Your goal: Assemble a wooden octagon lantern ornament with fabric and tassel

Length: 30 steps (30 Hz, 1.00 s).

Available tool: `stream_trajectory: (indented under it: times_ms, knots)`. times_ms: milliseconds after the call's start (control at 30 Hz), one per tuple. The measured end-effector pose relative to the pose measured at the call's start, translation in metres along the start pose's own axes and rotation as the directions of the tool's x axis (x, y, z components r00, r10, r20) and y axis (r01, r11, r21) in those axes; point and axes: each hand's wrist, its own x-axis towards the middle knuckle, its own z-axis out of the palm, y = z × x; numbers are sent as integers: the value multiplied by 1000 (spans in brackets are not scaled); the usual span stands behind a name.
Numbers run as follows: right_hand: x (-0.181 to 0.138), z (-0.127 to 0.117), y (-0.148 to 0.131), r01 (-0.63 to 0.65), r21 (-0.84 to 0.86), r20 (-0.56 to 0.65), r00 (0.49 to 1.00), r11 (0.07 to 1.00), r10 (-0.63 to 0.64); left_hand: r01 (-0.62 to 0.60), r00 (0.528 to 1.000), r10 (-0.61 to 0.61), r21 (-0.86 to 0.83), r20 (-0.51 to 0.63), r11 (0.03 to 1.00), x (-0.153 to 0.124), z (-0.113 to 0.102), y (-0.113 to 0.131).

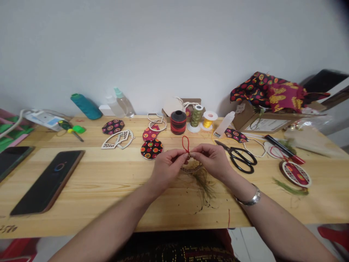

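Note:
My left hand [167, 166] and my right hand [211, 158] meet at the middle of the wooden table [109, 189], fingertips pinched together on a red cord loop [185, 144] that sticks up between them. Under the fingers lies a small wooden fan-shaped ornament [191, 167], mostly hidden, with an olive green tassel [205, 187] trailing toward me. A silver bracelet [249, 198] circles my right wrist.
Black scissors [240, 157] lie right of my hands. Thread spools [178, 122] stand behind, with fabric pieces [151, 149] and a wooden cutout [118, 139] to the left. Two phones [49, 180] lie far left. A cardboard box with fabric [268, 105] sits back right; a finished ornament [296, 173] lies right.

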Motion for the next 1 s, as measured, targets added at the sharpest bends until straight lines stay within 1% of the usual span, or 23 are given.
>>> stream_trajectory:
  times_ms: [133,300,500,867,1000]
  knots:
    - [2,1,3,12,-14,-12,1000,1000,-12,55,998,-55,-20,-8,998,1,0,3]
    - [3,1,4,-23,-37,25,999,999,24,110,994,-111,-73,-13,991,2,0,3]
    - [3,1,6,-87,22,84,993,996,85,91,995,-94,-89,-30,992,3,-1,3]
    - [4,1,7,-30,52,39,999,998,28,93,995,-97,-82,-39,992,4,-1,4]
    - [4,2,9,-6,63,15,1000,998,5,130,991,-133,-108,-22,986,5,-2,4]
